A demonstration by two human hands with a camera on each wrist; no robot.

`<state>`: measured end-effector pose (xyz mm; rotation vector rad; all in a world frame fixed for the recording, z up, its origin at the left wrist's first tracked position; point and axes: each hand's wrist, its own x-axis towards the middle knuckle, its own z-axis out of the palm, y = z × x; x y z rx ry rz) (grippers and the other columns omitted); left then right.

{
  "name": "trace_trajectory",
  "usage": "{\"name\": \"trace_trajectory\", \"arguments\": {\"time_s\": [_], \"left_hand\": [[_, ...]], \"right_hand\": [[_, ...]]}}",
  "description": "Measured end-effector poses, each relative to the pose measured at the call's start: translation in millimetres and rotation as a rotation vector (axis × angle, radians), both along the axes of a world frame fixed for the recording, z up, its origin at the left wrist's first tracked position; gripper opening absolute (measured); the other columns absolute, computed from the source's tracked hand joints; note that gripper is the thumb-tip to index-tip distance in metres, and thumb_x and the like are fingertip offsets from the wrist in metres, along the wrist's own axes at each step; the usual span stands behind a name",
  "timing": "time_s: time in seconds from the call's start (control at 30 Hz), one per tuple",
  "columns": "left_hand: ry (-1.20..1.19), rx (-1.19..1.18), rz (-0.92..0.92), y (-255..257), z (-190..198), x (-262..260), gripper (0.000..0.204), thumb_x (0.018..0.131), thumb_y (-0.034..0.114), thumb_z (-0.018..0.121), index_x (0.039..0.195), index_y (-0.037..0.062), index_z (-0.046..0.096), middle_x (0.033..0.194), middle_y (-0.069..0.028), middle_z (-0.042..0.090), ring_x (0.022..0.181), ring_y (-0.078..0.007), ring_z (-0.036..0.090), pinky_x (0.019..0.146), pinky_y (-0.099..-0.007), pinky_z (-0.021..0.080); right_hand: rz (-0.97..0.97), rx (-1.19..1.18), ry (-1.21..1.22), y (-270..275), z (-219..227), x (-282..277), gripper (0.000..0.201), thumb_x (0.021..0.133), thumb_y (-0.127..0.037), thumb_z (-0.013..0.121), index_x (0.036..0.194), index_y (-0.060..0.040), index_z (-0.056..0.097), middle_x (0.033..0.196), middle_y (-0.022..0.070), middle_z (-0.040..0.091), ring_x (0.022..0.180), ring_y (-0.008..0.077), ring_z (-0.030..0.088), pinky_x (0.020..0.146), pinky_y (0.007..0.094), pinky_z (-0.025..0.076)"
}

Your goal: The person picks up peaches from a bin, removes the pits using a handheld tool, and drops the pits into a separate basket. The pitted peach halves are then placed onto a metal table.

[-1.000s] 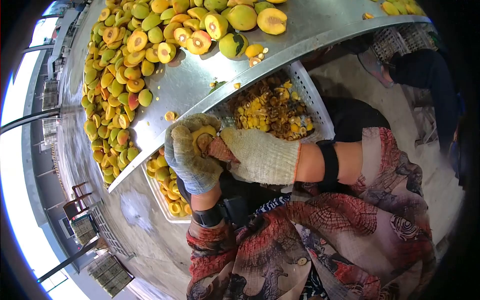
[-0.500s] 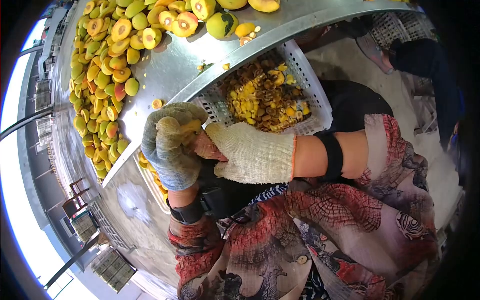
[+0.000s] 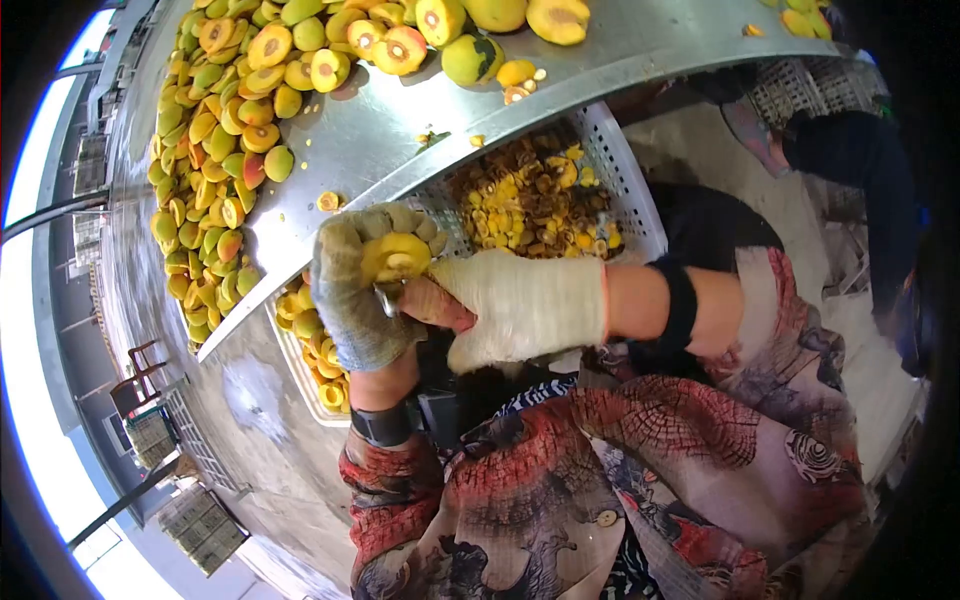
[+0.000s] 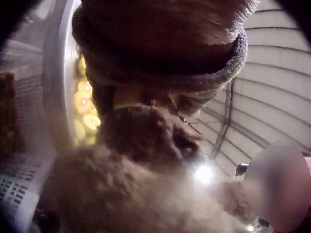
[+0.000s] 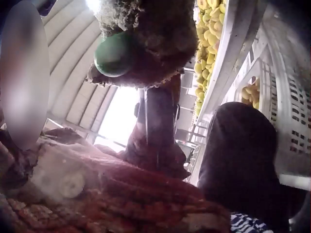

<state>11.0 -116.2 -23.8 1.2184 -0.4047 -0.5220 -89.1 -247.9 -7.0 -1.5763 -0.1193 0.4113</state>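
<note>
My gloved left hand [image 3: 350, 285] holds a yellow peach half [image 3: 395, 258], its hollowed cut face turned up between curled fingers. Close against it is my right hand [image 3: 520, 305] in a cream knitted glove, with a reddish covering [image 3: 438, 303] at the thumb. A small piece of shiny metal [image 3: 384, 300] shows between the hands, just below the fruit. In the right wrist view, a rounded green handle end [image 5: 114, 54] sticks out of the right glove; the rest of this tool is mostly hidden by the fingers. The left wrist view is dark and blurred around the gloves.
Many halved peaches [image 3: 225, 130] are heaped on the metal table [image 3: 350, 130]. Below its edge stands a white perforated crate [image 3: 630, 180] of pits and scraps [image 3: 530, 205]. Another crate [image 3: 330, 418] with peach halves is at the left. Another person's leg [image 3: 850, 150] is at upper right.
The peach half showed a brown centre one second ago, then was mostly covered by the left fingers. Now its yellow hollow faces up, and shiny metal shows below it. Both hands stay together.
</note>
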Motion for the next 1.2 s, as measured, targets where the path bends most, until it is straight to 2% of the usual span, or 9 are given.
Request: {"name": "trace_trajectory", "arguments": {"time_s": [0.03, 0.17, 0.33, 0.4, 0.5, 0.57, 0.8, 0.93, 1.2], "left_hand": [[0.219, -0.052, 0.036, -5.9, 7.2, -10.2, 0.033, 0.091, 0.039, 0.053, 0.095, 0.006, 0.054, 0.09, -0.0116, 0.06, 0.081, -0.0268, 0.058, 0.073, -0.0415, 0.051], [0.459, -0.355, -0.139, 0.8, -2.4, -0.1, 0.033, 0.092, 0.04, 0.05, 0.095, 0.008, 0.058, 0.093, -0.01, 0.062, 0.089, -0.0281, 0.061, 0.079, -0.0428, 0.052], [0.262, -0.232, 0.202, 40.7, 5.6, 16.2, 0.034, 0.092, 0.039, 0.051, 0.096, 0.0058, 0.059, 0.095, -0.0112, 0.062, 0.088, -0.0297, 0.061, 0.079, -0.0446, 0.051], [-0.118, 0.214, 0.442, 87.5, 2.1, 34.6, 0.03, 0.091, 0.028, 0.055, 0.092, -0.0012, 0.062, 0.094, -0.0116, 0.06, 0.084, -0.0173, 0.058, 0.076, -0.0292, 0.049], [-0.627, 1.061, 0.547, 155.5, -15.0, 68.4, 0.032, 0.078, 0.015, 0.071, 0.104, -0.0021, 0.063, 0.104, -0.0101, 0.06, 0.098, -0.0189, 0.056, 0.084, -0.03, 0.047], [-0.295, 0.953, 0.51, 169.4, -17.3, 94.9, 0.042, 0.074, 0.016, 0.073, 0.109, -0.0025, 0.06, 0.111, -0.0129, 0.06, 0.1, -0.0234, 0.057, 0.087, -0.0314, 0.046], [-0.527, 1.153, 0.033, 49.0, -7.6, 222.6, 0.07, 0.071, 0.037, 0.067, 0.133, 0.0157, 0.045, 0.12, -0.018, 0.058, 0.11, -0.0316, 0.055, 0.089, -0.0382, 0.045], [-0.694, 1.767, -0.114, -7.3, -12.9, 261.1, 0.063, 0.074, 0.042, 0.064, 0.13, 0.0188, 0.047, 0.124, -0.018, 0.055, 0.112, -0.0334, 0.054, 0.091, -0.0395, 0.045], [-0.696, 1.742, -0.03, -21.4, -37.4, 263.0, 0.053, 0.073, 0.032, 0.069, 0.12, 0.0146, 0.052, 0.114, -0.0239, 0.058, 0.103, -0.0355, 0.059, 0.086, -0.0416, 0.048]], "right_hand": [[-0.091, -0.406, -0.439, 8.9, -18.4, 6.0, 0.026, 0.071, -0.014, 0.062, 0.093, -0.0045, 0.052, 0.076, 0.0151, 0.061, 0.069, 0.0323, 0.065, 0.055, 0.0417, 0.052], [-0.171, -0.826, -0.431, 13.2, -31.0, -4.8, 0.024, 0.078, -0.019, 0.059, 0.098, -0.0065, 0.055, 0.082, 0.0148, 0.063, 0.076, 0.0314, 0.066, 0.058, 0.0457, 0.053], [-0.068, -1.11, -0.224, 4.0, -26.8, 1.2, 0.024, 0.087, -0.031, 0.05, 0.098, -0.0112, 0.057, 0.078, 0.0108, 0.066, 0.074, 0.0283, 0.067, 0.059, 0.0458, 0.053], [0.082, -1.07, -0.181, -2.2, -33.9, -2.7, 0.022, 0.087, -0.029, 0.051, 0.096, -0.0108, 0.058, 0.077, 0.011, 0.065, 0.073, 0.0289, 0.067, 0.059, 0.0438, 0.053], [-0.04, -1.132, -0.287, -4.8, -40.7, -10.5, 0.011, 0.082, -0.018, 0.052, 0.088, -0.0097, 0.057, 0.076, 0.0101, 0.063, 0.069, 0.0272, 0.066, 0.053, 0.0415, 0.052], [-0.027, -1.147, -0.26, -4.0, -39.2, -8.4, 0.011, 0.082, -0.018, 0.053, 0.088, -0.0097, 0.057, 0.077, 0.0099, 0.063, 0.069, 0.027, 0.066, 0.053, 0.0412, 0.052], [0.015, -1.127, -0.202, 3.7, -41.8, 4.0, 0.024, 0.087, -0.034, 0.049, 0.09, -0.0144, 0.063, 0.081, 0.0088, 0.066, 0.076, 0.0268, 0.067, 0.056, 0.0434, 0.051], [0.06, -1.143, -0.152, -0.2, -38.3, 12.5, 0.012, 0.082, -0.021, 0.053, 0.088, -0.0118, 0.057, 0.08, 0.0074, 0.062, 0.073, 0.0256, 0.065, 0.053, 0.041, 0.051], [-0.036, -1.062, -0.353, -6.5, -36.8, 16.7, 0.009, 0.082, -0.02, 0.053, 0.085, -0.0124, 0.055, 0.075, 0.0064, 0.059, 0.067, 0.0227, 0.064, 0.05, 0.039, 0.05]]}}
